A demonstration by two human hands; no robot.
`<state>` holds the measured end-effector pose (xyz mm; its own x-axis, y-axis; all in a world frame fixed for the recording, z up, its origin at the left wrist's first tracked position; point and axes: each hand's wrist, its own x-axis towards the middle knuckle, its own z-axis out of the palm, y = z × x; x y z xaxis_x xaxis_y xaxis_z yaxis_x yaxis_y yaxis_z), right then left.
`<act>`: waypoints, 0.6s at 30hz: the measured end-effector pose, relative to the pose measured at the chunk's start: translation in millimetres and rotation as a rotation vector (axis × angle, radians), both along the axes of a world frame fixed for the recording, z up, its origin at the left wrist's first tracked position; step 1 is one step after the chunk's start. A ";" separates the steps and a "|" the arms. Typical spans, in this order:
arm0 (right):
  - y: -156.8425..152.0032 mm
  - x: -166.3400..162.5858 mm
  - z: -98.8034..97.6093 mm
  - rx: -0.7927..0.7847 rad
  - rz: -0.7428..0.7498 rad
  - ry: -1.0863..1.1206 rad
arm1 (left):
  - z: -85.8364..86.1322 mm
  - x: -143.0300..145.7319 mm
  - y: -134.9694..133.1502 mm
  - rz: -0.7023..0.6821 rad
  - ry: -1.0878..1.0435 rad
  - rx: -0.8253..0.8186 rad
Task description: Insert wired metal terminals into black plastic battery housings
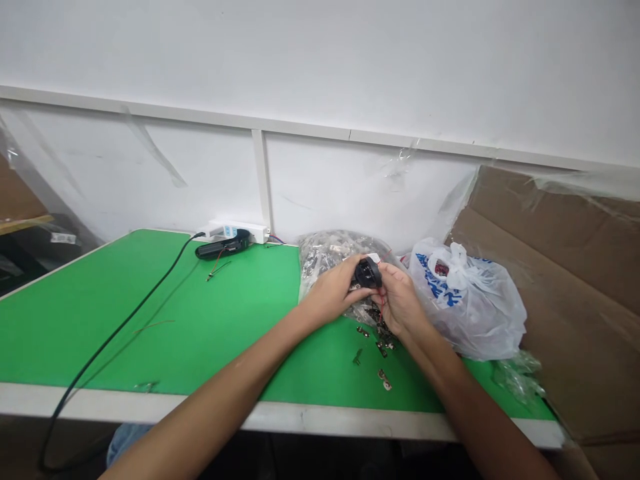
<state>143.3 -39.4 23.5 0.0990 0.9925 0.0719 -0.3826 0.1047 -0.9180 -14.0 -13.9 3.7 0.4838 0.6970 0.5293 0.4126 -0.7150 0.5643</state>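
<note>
Green worktop (240,313) meets a white wall (320,67). Right of centre, in front of a clear bag (317,253), the left hand (333,290) closes round a black plastic housing (367,275), apparently steadying it so the right hand (403,300) can reach its right side beside a red wire (383,301); whether those curled fingers pinch wire or rim, I cannot tell. Loose metal parts (384,380) lie nearer, seemingly for easy reach.
</note>
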 end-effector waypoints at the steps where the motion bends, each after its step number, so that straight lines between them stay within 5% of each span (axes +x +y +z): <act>1: -0.5 -0.4 0.5 -0.003 0.002 0.002 | 0.3 -0.4 0.1 -0.002 0.003 -0.002; 18: 3.2 8.0 4.5 0.017 0.065 -0.021 | 7.4 -8.5 7.7 0.037 -0.026 -0.056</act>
<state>151.4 -36.2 28.0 0.0326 0.9954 0.0900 -0.3701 0.0957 -0.9240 -22.5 -6.2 11.1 0.4439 0.7428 0.5012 0.4224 -0.6668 0.6140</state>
